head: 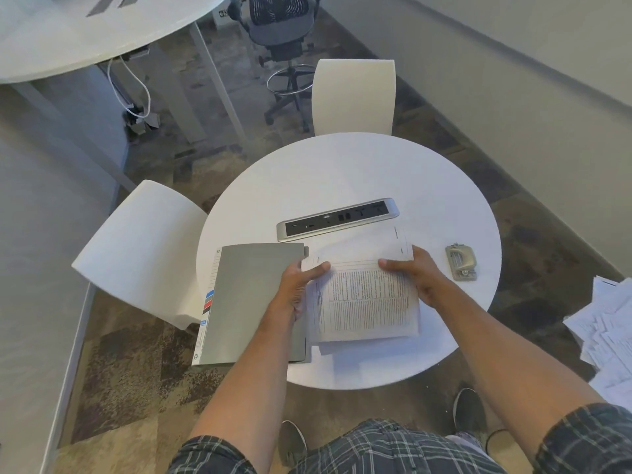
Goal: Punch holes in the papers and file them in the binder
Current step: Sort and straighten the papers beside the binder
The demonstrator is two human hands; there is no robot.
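A stack of printed papers [366, 302] is held over the near part of the round white table [342, 172]. My left hand [297, 289] grips the stack's left edge and my right hand [419, 275] grips its right edge. More white sheets lie flat under and behind the stack. A grey binder [253, 302] with coloured index tabs lies closed on the table's left side, touching my left hand. A grey metal hole punch [461, 261] sits to the right of my right hand, apart from it.
A silver power strip panel [337, 218] is set into the table behind the papers. Two white chairs [354, 97] [143, 248] stand at the far and left sides. A heap of loose papers [608, 330] lies at the right edge. My shoes are under the table's near rim.
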